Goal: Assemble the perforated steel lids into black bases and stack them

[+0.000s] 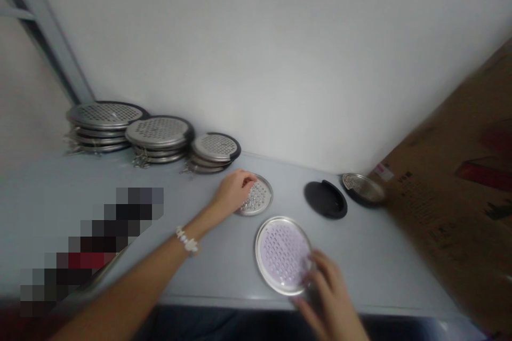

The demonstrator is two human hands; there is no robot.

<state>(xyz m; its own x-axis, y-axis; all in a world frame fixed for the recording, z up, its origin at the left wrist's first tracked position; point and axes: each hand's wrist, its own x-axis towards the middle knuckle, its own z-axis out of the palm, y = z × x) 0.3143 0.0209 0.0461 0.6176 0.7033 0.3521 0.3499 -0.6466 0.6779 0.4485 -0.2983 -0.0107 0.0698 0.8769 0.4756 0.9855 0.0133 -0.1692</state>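
Observation:
My left hand [236,190], with a pale beaded bracelet [188,241] at the wrist, is over the left side of a small round metal grater [259,198]. Its fingers are curled and pinched together; what they hold, if anything, is hidden. Nearer to me, my right hand [330,287] grips the lower right edge of a larger round grater [283,254]. This one has a shiny metal rim and a lilac-tinted slotted face. The right fingers are blurred, with the thumb by its lower rim.
Three stacks of round graters, large [106,113], medium [160,132] and small [216,146], stand by the wall. A black round holder [325,200] and a dark-rimmed metal disc [364,189] lie right. A cardboard box [448,192] borders the table [224,277]. A pixelated patch covers the left.

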